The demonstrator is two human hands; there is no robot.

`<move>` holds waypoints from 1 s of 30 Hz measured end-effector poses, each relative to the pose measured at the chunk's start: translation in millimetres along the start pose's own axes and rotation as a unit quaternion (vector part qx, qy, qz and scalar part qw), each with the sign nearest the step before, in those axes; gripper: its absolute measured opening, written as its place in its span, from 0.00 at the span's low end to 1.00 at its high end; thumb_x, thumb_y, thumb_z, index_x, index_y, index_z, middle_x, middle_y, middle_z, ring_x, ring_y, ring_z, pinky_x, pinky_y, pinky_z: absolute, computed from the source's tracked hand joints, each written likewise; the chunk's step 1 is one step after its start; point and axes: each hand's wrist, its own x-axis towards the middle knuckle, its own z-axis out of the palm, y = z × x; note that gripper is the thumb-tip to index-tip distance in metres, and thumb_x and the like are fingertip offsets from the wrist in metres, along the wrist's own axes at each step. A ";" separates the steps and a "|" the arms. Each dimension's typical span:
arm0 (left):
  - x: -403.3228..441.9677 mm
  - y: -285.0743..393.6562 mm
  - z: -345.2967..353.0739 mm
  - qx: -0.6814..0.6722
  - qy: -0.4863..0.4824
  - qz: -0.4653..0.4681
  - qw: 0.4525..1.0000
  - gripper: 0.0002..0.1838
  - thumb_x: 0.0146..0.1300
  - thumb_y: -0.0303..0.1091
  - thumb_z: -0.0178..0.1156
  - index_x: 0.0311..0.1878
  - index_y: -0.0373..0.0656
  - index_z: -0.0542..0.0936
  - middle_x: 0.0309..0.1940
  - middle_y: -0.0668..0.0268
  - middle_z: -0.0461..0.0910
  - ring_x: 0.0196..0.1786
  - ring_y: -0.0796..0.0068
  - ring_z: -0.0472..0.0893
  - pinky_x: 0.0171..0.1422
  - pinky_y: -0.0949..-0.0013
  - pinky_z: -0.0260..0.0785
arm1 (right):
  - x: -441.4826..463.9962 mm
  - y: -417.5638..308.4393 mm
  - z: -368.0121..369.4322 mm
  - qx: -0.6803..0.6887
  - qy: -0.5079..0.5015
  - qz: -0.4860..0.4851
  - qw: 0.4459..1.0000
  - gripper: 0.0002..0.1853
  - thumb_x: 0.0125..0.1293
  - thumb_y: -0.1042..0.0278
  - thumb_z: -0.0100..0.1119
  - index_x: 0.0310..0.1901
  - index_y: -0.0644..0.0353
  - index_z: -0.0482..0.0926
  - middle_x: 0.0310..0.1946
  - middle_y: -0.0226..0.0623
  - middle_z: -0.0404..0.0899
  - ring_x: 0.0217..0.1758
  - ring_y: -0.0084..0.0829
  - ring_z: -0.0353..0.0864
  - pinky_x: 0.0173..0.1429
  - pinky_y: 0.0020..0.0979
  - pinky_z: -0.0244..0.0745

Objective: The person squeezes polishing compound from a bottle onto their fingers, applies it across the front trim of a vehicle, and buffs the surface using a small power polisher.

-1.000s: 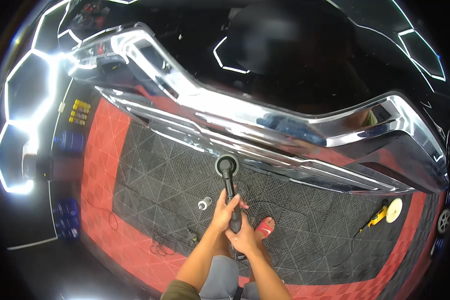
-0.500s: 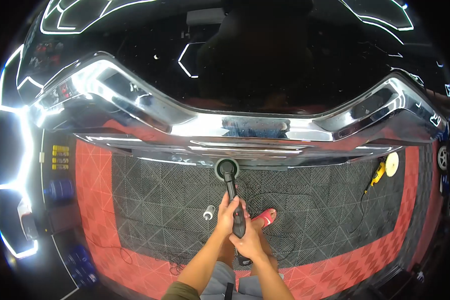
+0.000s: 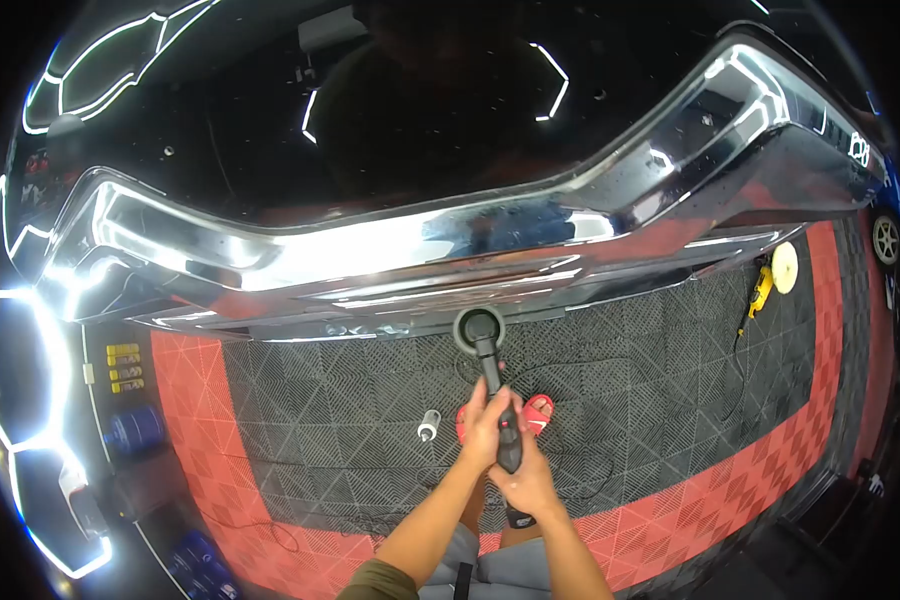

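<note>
A black handheld polisher [image 3: 484,345] with a round grey-rimmed pad points away from me, its head near the lower edge of a glossy black car bumper [image 3: 370,245]. Fingers of my left hand [image 3: 482,428] wrap round the front of its body. Further back, my right hand [image 3: 525,482] is closed round the rear grip. Whether the pad touches the bumper I cannot tell. On the floor to the left of my hands lies a small white-and-grey bottle [image 3: 429,426].
Grey floor tiles [image 3: 330,420] with a red border lie underfoot. A yellow polisher [image 3: 761,290] with a pale pad lies at the right, its cord trailing. Blue jugs [image 3: 135,430] and yellow-labelled items [image 3: 125,368] stand left. A car wheel [image 3: 885,238] shows far right.
The view has turned, so the bumper now slants up to the right. The polisher and both hands appear further right in the picture, still gripped. Both red sandals now show.
</note>
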 end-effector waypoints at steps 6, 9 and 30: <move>20.9 -36.1 36.9 0.007 -0.047 -0.036 0.998 0.28 0.75 0.35 0.56 0.74 0.44 0.62 0.31 0.61 0.77 0.27 0.70 0.79 0.35 0.68 0.75 | 2.3 6.5 -41.3 0.079 0.051 0.000 0.996 0.47 0.55 0.65 0.71 0.75 0.58 0.58 0.51 0.55 0.83 0.55 0.53 0.86 0.59 0.42 0.79; 5.0 -23.1 10.9 0.009 0.008 0.025 1.000 0.29 0.74 0.36 0.56 0.74 0.44 0.62 0.32 0.62 0.77 0.27 0.71 0.80 0.35 0.67 0.77 | 3.0 13.1 -20.7 0.045 -0.027 0.021 0.998 0.46 0.56 0.63 0.72 0.75 0.59 0.58 0.53 0.56 0.82 0.54 0.58 0.85 0.59 0.46 0.79; 7.5 -67.2 17.9 -0.012 0.012 0.027 0.999 0.15 0.74 0.36 0.53 0.57 0.38 0.70 0.28 0.59 0.78 0.25 0.68 0.78 0.33 0.66 0.76 | -0.3 39.3 -43.9 0.056 -0.025 -0.016 0.998 0.45 0.55 0.66 0.70 0.73 0.63 0.59 0.53 0.56 0.81 0.55 0.50 0.85 0.57 0.42 0.78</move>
